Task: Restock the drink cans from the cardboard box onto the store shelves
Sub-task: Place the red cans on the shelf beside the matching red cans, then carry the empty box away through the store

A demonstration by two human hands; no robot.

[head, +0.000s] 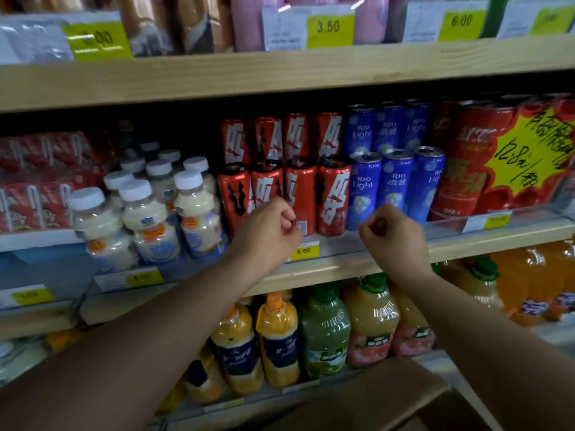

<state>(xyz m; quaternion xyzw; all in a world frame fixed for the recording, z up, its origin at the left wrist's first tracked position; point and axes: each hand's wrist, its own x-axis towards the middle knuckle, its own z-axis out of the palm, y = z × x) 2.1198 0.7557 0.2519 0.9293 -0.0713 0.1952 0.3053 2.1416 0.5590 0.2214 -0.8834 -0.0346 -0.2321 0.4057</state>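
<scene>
Hovering empty, both hands curl before red cans.

Both hands, left and right, curled empty before red cans.

My left hand covers the lower fronts of two red cans, hiding their labels there. Below my right hand, the cardboard box runs off the bottom edge. Above both hands, the upper price tags are too blurred for me to read fully.
</scene>
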